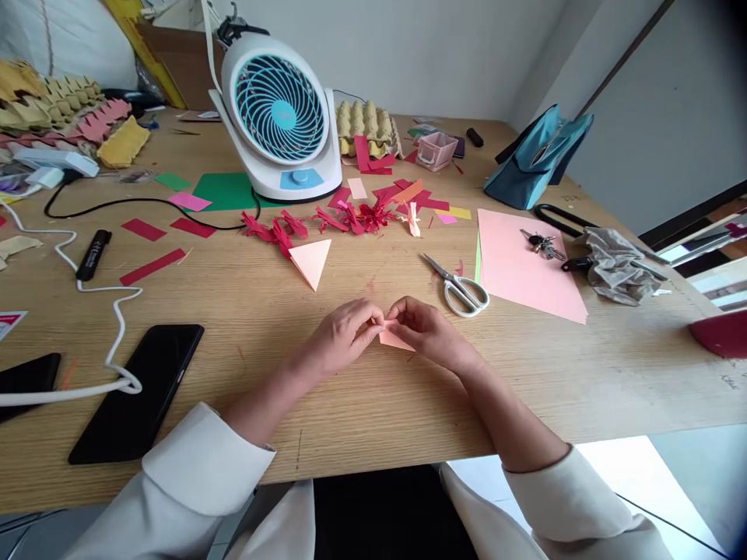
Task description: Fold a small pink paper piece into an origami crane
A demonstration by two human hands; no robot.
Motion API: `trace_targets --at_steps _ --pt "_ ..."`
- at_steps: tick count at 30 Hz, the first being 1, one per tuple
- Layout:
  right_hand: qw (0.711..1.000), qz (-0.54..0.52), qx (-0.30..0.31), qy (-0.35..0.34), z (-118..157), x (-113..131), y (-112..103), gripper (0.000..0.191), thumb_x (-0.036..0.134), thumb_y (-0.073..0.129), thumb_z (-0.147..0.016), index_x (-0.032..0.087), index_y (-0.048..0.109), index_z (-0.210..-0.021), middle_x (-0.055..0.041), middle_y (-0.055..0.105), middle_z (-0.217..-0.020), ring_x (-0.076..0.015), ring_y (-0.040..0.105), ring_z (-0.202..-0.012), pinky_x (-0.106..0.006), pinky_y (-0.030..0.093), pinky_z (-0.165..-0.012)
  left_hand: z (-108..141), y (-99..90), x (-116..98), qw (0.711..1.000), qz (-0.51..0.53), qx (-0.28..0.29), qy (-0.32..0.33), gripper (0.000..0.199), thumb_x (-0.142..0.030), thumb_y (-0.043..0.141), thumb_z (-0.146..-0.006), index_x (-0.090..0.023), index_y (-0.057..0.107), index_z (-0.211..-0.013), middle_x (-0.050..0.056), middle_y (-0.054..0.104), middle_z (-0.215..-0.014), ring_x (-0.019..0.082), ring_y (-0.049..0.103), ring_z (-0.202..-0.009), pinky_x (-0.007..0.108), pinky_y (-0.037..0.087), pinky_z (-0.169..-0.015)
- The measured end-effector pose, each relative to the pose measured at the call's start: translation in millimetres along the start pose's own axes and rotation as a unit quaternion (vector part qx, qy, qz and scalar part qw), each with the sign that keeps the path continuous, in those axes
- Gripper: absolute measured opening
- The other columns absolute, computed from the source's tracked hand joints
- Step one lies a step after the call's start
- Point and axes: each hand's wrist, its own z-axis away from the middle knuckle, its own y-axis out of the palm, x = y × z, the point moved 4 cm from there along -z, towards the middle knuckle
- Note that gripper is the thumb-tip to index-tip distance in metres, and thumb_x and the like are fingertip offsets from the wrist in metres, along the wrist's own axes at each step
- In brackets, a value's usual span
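Observation:
Between my two hands, just above the wooden table, is a small piece of pink paper point(398, 340). My left hand point(350, 330) pinches its left end between thumb and finger. My right hand point(421, 330) grips it from the other side, the fingers curled over and hiding much of the paper. Both sets of fingertips nearly touch. White-handled scissors point(465, 297) lie to the right of my hands, blades pointing away to the left. Beyond my hands rests a folded light-pink paper triangle point(313, 263), beside a row of crumpled red paper flowers point(373, 218).
A white and blue fan point(285, 117) stands at the back, with egg cartons point(366, 124) behind it. Pink sheets point(525, 264) carrying keys point(545, 246) lie to the right, near a teal bag point(537, 159). A black phone point(140, 393) and white cable point(117, 311) are on the left.

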Motion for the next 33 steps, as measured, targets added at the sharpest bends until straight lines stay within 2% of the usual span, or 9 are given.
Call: trace_targets --at_steps 3,6,8,12,20,25,33 --pt "1.000 -0.004 -0.021 -0.020 1 2 5 0.018 0.036 0.062 -0.087 0.019 0.056 -0.091 -0.0011 0.059 -0.081 -0.0117 0.051 -0.068 -0.024 0.041 -0.060 5 -1.9 5 0.988 0.123 -0.031 -0.085 0.006 -0.015 0.054 -0.090 -0.017 0.057 -0.085 -0.001 0.061 -0.079 0.011 0.057 -0.073 0.022 0.045 -0.069" --pt "0.998 -0.007 -0.036 -0.049 2 3 11 0.017 0.035 0.061 -0.089 0.020 0.056 -0.095 -0.0020 0.060 -0.084 -0.0127 0.055 -0.072 -0.025 0.044 -0.064 7 -1.3 9 0.968 0.200 -0.053 -0.140 0.006 -0.015 0.055 -0.086 -0.017 0.056 -0.080 -0.002 0.059 -0.075 0.010 0.056 -0.069 0.021 0.046 -0.067" --pt "0.997 -0.004 -0.041 -0.061 4 2 15 0.015 0.034 0.060 -0.089 0.021 0.056 -0.096 -0.0019 0.060 -0.084 -0.0125 0.055 -0.071 -0.025 0.044 -0.063 8 0.4 12 0.959 0.222 -0.065 -0.162 0.005 -0.014 0.056 -0.083 -0.017 0.055 -0.079 -0.002 0.059 -0.075 0.009 0.055 -0.068 0.021 0.045 -0.065" --pt "0.996 0.010 -0.049 -0.079 5 0 19 0.010 0.030 0.059 -0.090 0.022 0.055 -0.094 0.0007 0.055 -0.079 -0.0108 0.048 -0.064 -0.024 0.039 -0.058 9 2.7 15 0.959 0.207 -0.082 -0.175 0.007 -0.010 0.056 -0.079 -0.017 0.058 -0.082 -0.002 0.060 -0.075 0.009 0.055 -0.067 0.020 0.043 -0.062" --pt "0.990 -0.106 -0.063 -0.064 3 -5 19 0.013 0.030 0.062 -0.088 0.022 0.051 -0.092 0.0024 0.050 -0.076 -0.0109 0.044 -0.063 -0.025 0.035 -0.057 11 -3.0 10 0.958 0.230 -0.114 -0.125 0.010 -0.018 0.050 -0.093 -0.017 0.060 -0.095 0.002 0.064 -0.088 0.013 0.062 -0.082 0.024 0.050 -0.075" --pt "0.986 -0.153 -0.058 -0.044 2 -2 19 0.018 0.033 0.066 -0.086 0.021 0.052 -0.086 0.0023 0.049 -0.074 -0.0108 0.044 -0.063 -0.025 0.034 -0.057 10 -7.5 6 0.978 0.154 -0.125 -0.058 0.010 -0.012 0.054 -0.090 -0.017 0.062 -0.093 0.003 0.064 -0.088 0.013 0.061 -0.082 0.025 0.049 -0.077" --pt "0.988 -0.139 -0.061 -0.041 2 -2 18 0.019 0.036 0.066 -0.087 0.019 0.057 -0.085 0.0003 0.054 -0.076 -0.0112 0.049 -0.066 -0.025 0.038 -0.060 10 -10.2 4 0.985 0.101 -0.140 -0.029 0.011 -0.009 0.058 -0.087 -0.017 0.065 -0.091 0.003 0.066 -0.087 0.012 0.061 -0.080 0.025 0.050 -0.074"
